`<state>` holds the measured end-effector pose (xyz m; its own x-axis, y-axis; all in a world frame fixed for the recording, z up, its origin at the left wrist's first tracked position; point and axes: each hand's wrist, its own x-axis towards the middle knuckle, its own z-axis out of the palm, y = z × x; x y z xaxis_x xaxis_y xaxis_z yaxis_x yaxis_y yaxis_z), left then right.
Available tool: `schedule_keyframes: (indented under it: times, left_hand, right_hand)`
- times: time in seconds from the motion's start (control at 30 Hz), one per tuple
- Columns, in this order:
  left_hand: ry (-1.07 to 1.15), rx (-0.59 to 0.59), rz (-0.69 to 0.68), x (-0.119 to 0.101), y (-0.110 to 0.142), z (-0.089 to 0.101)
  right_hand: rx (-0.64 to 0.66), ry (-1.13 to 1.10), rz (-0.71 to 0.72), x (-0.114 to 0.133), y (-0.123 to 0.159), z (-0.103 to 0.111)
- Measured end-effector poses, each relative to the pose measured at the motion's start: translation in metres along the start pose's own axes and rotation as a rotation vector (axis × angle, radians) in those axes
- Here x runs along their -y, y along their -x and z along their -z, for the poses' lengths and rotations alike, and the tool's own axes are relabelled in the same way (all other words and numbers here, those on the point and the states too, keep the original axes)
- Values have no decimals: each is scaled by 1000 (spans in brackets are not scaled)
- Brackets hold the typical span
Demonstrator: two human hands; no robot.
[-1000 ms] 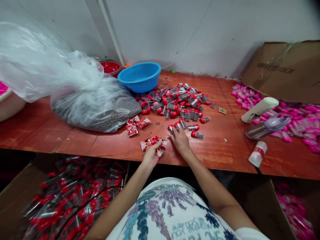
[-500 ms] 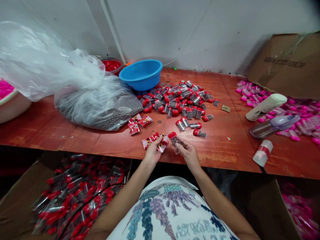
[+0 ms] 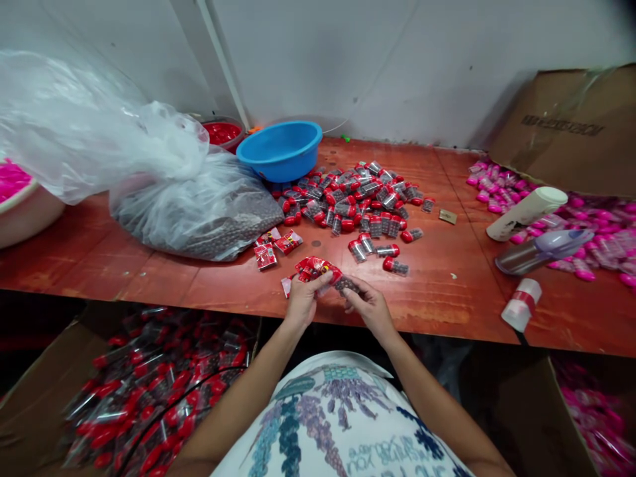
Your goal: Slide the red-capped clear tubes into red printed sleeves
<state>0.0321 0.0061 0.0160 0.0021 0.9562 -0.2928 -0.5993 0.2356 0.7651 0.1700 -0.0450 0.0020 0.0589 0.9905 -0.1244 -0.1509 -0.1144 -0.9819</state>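
My left hand (image 3: 301, 303) is closed on several small red printed packets (image 3: 312, 266) near the table's front edge. Opposite it, my right hand (image 3: 373, 306) grips a clear capsule (image 3: 346, 285) filled with dark beads. The capsule's top end meets the packets, and fingers partly cover where the two touch. A few more red packets (image 3: 266, 256) lie on the table to the left. Behind my hands spreads a pile of red-capped capsules (image 3: 355, 192), with a few loose ones (image 3: 396, 266) closer to me.
A clear bag of dark beads (image 3: 199, 212) rests on the left, beside a blue basin (image 3: 281, 151). On the right are a white bottle (image 3: 527, 213), a purple-topped container (image 3: 541, 252), a roll (image 3: 521, 305) and pink capsules (image 3: 611, 242). Below the table, a box holds red-capped capsules (image 3: 163, 391).
The capsule in my right hand has come against the packets in my left hand, its red cap now largely out of sight. My hands are closer together.
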Motion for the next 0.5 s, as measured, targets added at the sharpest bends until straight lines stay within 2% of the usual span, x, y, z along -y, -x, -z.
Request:
schedule_keyframes:
  times: [0.1,0.23,0.43,0.5]
  left_hand:
    - [-25,7,-33,-3,1,-1]
    - [-14,-10,-85,-4,2,-1]
    - [-83,56,-59,-8,7,-4]
    - [-121,68,-49,-10,8,-5]
  right_hand:
    - [26,47,19,4,2,0]
    - [-4,112,82,7,6,-1]
    - [74,116,54,12,5,-1]
    - [64,125,86,11,4,-1]
